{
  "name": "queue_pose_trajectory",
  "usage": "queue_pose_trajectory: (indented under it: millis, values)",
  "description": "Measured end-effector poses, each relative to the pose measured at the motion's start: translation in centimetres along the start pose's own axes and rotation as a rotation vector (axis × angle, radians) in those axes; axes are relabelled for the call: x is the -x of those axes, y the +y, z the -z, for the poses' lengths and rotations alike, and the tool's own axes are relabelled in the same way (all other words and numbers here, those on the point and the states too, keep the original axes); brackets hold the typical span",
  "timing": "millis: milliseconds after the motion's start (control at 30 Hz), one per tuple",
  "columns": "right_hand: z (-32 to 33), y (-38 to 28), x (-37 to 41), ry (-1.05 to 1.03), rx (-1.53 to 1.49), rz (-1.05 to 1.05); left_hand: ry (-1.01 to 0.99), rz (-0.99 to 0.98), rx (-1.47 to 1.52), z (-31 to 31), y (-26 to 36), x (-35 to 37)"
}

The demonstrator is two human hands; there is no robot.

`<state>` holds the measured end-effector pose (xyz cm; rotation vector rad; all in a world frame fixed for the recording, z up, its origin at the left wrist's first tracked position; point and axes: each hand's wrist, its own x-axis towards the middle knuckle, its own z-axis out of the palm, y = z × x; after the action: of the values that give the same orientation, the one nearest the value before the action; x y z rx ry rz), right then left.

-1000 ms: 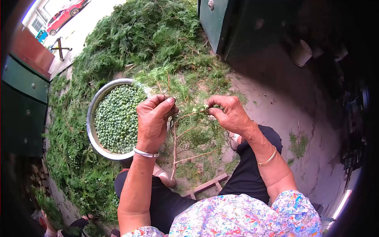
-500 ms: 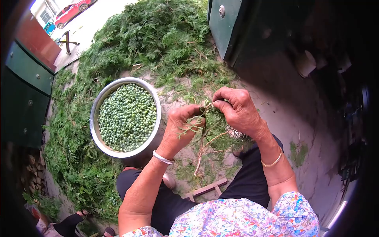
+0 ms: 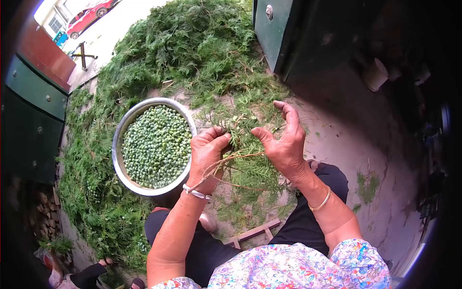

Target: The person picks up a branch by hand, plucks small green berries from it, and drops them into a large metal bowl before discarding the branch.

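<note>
My left hand point(image 3: 206, 150) pinches a leafy evergreen branch point(image 3: 257, 168) between thumb and fingers. The branch's bare brown stems cross over my left wrist, and its feathery green sprays hang to the right. Close to those sprays, my right hand point(image 3: 287, 147) is open, thumb and forefinger spread apart, with nothing seen between them. To the left of my left hand, a round metal basin point(image 3: 116, 156) stands on the floor, filled with small green berries point(image 3: 156, 144).
Cut evergreen branches point(image 3: 192, 43) lie heaped beyond and left of the basin. A green door point(image 3: 272, 33) stands at the upper right. A small wooden frame point(image 3: 257, 231) lies between my legs. Firewood point(image 3: 48, 214) and another person's arm point(image 3: 89, 274) show lower left.
My right hand has let go of the twig and opened, moving slightly away. The branch has turned, so its bare stems now point left across my left wrist instead of down.
</note>
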<state>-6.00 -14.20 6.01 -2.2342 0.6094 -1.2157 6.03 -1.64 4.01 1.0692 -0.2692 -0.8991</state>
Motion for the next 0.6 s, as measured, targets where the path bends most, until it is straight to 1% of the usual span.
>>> queue_pose_trajectory:
  millis: [33, 100, 133, 167, 233, 267, 300, 367, 433, 500, 533, 600]
  values:
    - [0.0, 0.3, 0.6, 0.001, 0.003, -0.005, 0.029, 0.037, 0.084, 0.0, 0.4, 0.1]
    - [0.3, 0.6, 1.4, -0.074, -0.071, 0.083, 0.021, 0.053, 0.084, -0.2, 1.2, -0.2]
    - [0.5, 0.1, 1.6, -0.108, -0.160, 0.053, 0.000, 0.038, 0.024, -0.7, 1.8, 0.2]
    - [0.7, -0.3, 1.8, -0.106, -0.160, 0.051, -0.019, 0.024, -0.037, -1.1, 2.3, 0.4]
    - [1.0, -0.9, 2.3, -0.231, -0.348, 0.041, -0.037, 0.012, -0.102, -0.5, 2.2, 0.3]
    - [0.8, -1.2, 2.3, -0.259, -0.380, 0.096, -0.015, 0.032, -0.049, -0.4, 2.0, 0.2]
    - [0.6, -1.1, 2.6, -0.256, -0.381, 0.094, 0.005, 0.051, 0.004, -0.2, 1.8, 0.1]
    - [0.3, -1.0, 3.8, -0.468, -0.376, 0.262, -0.007, 0.094, 0.002, 0.4, 2.1, 0.0]
    - [-0.4, -1.3, 5.2, -0.571, -0.303, 0.371, 0.051, 0.220, -0.034, 0.5, 2.6, -0.1]
    - [-0.9, -1.3, 6.4, -0.750, -0.222, 0.391, 0.005, 0.224, -0.055, 0.5, 2.6, -0.2]
    - [-0.7, -0.9, 6.2, -0.744, -0.219, 0.386, -0.033, 0.191, -0.016, 0.2, 2.7, -0.1]
    - [0.4, -0.4, 4.1, -1.048, -0.457, 0.042, -0.132, 0.110, 0.058, 0.3, 2.5, -0.2]
